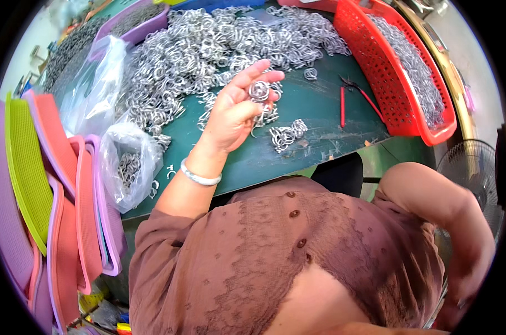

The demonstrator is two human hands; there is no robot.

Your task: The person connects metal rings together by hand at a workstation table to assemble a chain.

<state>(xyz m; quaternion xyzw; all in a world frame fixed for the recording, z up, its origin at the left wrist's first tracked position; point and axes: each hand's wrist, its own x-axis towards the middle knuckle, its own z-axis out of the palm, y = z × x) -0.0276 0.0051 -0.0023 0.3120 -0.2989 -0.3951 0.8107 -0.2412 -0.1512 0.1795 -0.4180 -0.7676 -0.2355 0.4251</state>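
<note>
My left hand [234, 109] is raised over the green tabletop, fingers curled around a few silver metal rings [258, 90]. Beneath and beside it lies a small group of loose rings [268, 115], and to its right is another little cluster of rings [288, 135]. A great heap of the same rings [203, 47] spreads across the far side of the table. My right arm [459, 223] is bent down at my right side, away from the table. Its hand is at the dark lower right rim, where the fingers cannot be made out.
Red-handled pliers [343, 106] lie beside a red perforated basket [376, 67] full of rings. At left are a clear plastic bag [131, 167] with rings inside, another plastic bag [94, 84] and stacked coloured baskets [63, 212]. A fan [470, 167] stands at right.
</note>
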